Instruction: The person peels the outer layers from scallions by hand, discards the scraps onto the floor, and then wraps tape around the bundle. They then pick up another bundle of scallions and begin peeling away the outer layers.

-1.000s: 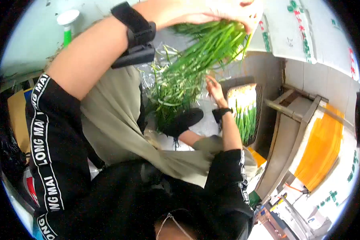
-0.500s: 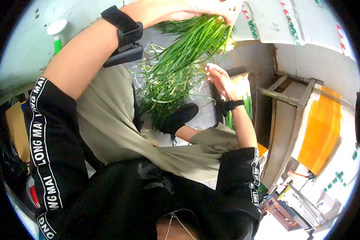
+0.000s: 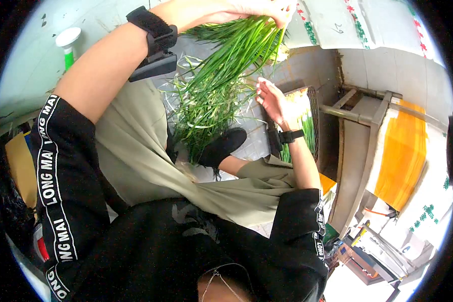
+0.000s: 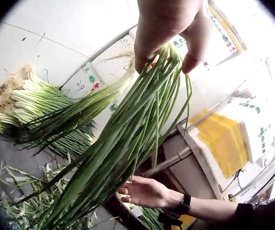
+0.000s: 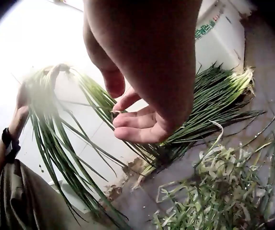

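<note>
At the top of the head view, my left hand point(image 3: 267, 9) grips a bunch of long green onions point(image 3: 241, 50) near its pale end, and the leaves hang down toward the lower left. The left wrist view shows the same bunch point(image 4: 120, 127) fanning out below thumb and fingers. My right hand point(image 3: 274, 103) hovers below and to the right of the bunch, palm up, holding nothing visible. In the right wrist view its fingers point(image 5: 137, 127) are loosely bent, apart from the thumb, with onion leaves behind them.
Loose leaf scraps point(image 3: 206, 116) lie heaped on the tiled floor by a black shoe point(image 3: 224, 146). A dark basket point(image 3: 314, 103) of green onions stands right of my right hand. More onions point(image 4: 41, 98) lie against white boxes. A metal-framed stand point(image 3: 360, 126) is at the right.
My right hand has risen from beside the scraps and turned palm up, its fingers spreading. The left hand keeps hold of the bunch; the view has shifted somewhat.
</note>
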Available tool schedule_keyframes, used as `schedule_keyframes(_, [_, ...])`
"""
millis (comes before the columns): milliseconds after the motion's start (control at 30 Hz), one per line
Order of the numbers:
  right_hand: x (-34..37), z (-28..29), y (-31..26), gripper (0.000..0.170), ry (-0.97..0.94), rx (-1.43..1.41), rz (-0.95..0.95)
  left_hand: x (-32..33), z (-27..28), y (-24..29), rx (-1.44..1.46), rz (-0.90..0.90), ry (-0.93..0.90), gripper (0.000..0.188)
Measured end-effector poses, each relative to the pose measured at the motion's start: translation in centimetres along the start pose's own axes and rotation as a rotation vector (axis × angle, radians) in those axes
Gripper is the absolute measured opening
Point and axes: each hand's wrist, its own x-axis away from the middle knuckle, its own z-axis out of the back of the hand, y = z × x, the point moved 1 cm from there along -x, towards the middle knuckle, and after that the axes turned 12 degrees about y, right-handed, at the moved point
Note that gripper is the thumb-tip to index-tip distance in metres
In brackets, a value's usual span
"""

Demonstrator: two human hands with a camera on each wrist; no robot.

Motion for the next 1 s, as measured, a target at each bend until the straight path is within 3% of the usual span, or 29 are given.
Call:
schedule_keyframes(67, [-0.3,-0.2,0.6,0.034,-0.021,-0.017,-0.020,0.1,0.2,0.1,0.002,0.009,0.013,0.086])
schedule_keyframes(333, [-3.0,-0.1,8.9,0.036,-0.017,0.467,-0.214,1.2,1.5,0.6,0.028,0.043,0.073,0.083])
schedule_keyframes(467, [-4.3,2.8,11.6,0.039,0.018,0.487,-0.214,2.2,2.1,1.0,0.028,0.056,0.090,0.082])
schedule_keyframes(800, [-5.0,5.9,13.1,0.042,0.181,0.523,-0.176,1.8,2.0,1.3,0.017,0.085,0.075,0.079])
schedule_keyframes(1000, [-5.3,6.9,11.1,0.044,0.338,0.581,-0.122,0.8,1.0,1.0,-0.007,0.109,0.056,0.077])
